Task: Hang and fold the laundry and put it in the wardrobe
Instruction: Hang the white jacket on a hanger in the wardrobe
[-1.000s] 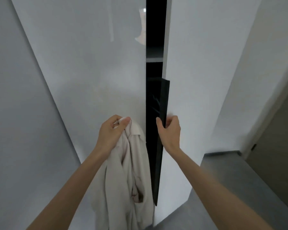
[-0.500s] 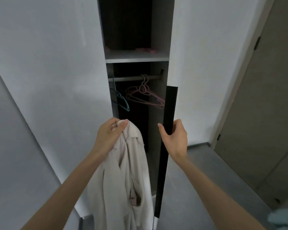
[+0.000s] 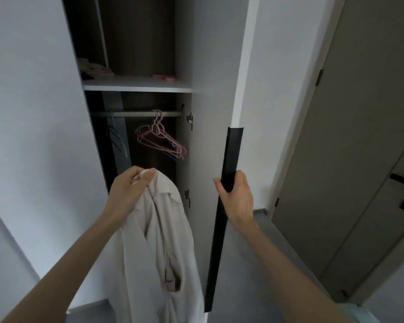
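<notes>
Both hands are full — left hand (image 3: 128,190) grips the pale shirt (image 3: 159,241) by its collar, hanging before the open wardrobe (image 3: 138,85); right hand (image 3: 236,198) clasps the black handle (image 3: 231,157) of the door (image 3: 212,89). Swing the door wide first, then release it to fetch a pink hanger (image 3: 160,141).

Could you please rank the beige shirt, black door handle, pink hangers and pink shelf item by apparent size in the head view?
Largest: beige shirt
Then black door handle
Then pink hangers
Smallest: pink shelf item
Shirt and handle are nearest the camera, so real sizes may differ.
</notes>
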